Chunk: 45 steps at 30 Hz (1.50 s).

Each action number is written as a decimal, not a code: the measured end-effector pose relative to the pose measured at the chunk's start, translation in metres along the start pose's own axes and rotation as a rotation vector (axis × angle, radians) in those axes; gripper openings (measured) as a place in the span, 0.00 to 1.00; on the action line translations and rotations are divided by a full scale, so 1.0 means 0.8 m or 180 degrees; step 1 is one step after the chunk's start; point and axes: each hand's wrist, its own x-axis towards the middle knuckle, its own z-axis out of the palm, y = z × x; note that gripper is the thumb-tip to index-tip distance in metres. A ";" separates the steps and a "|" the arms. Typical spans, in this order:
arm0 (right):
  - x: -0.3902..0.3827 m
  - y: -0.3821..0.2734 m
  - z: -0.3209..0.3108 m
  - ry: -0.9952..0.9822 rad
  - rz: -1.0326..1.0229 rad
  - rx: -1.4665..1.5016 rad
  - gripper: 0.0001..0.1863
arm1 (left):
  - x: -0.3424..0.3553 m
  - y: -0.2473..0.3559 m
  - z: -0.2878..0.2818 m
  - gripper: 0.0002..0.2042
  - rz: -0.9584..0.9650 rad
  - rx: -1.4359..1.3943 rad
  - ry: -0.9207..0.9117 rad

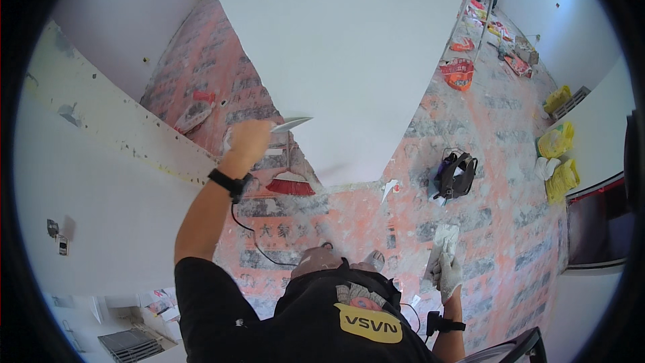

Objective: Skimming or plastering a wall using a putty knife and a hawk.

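Blk shirt (285, 316) closest, w/ yellow patch (371, 323). L hand (250, 142) wrapped tight round a metal scraper (293, 124), blade by white wall's (342, 60) L edge; can't tell if touching. Gloved R hand (446, 274) grips flat, pale-smeared plate (444, 238) above floor (487, 245). Red/white broom (290, 185) near wall's foot, dk bag (457, 175) to R.
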 end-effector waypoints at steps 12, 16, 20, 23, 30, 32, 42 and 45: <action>-0.004 -0.017 -0.016 0.0146 -0.0163 -0.0077 0.19 | 0.021 -0.069 0.006 0.12 -0.0016 -0.1223 0.0484; -0.018 -0.035 -0.025 0.0084 -0.0239 -0.0207 0.21 | -0.013 0.019 0.145 0.12 -0.0225 -0.2837 0.0826; -0.028 -0.035 -0.021 0.0229 -0.0127 -0.0241 0.23 | -0.031 0.032 0.190 0.19 -0.1057 -0.4910 0.1182; -0.030 -0.031 -0.027 0.0404 -0.0140 -0.0465 0.24 | -0.008 0.063 0.186 0.19 -0.1376 -0.5807 0.1544; -0.031 -0.043 -0.057 0.0092 -0.0229 -0.0996 0.41 | 0.035 0.056 -0.032 0.17 -0.1124 -0.6818 0.1848; -0.037 -0.049 -0.054 0.0217 -0.0721 -0.0950 0.40 | 0.043 0.021 -0.088 0.17 -0.1046 -0.6887 0.1909; -0.013 -0.004 -0.093 0.0139 -0.1187 -0.0744 0.36 | 0.088 -0.108 -0.377 0.19 -0.0135 -0.6181 0.2163; 0.020 0.002 -0.106 0.0092 -0.1304 -0.0717 0.35 | 0.086 -0.117 -0.433 0.20 -0.0098 -0.6178 0.2219</action>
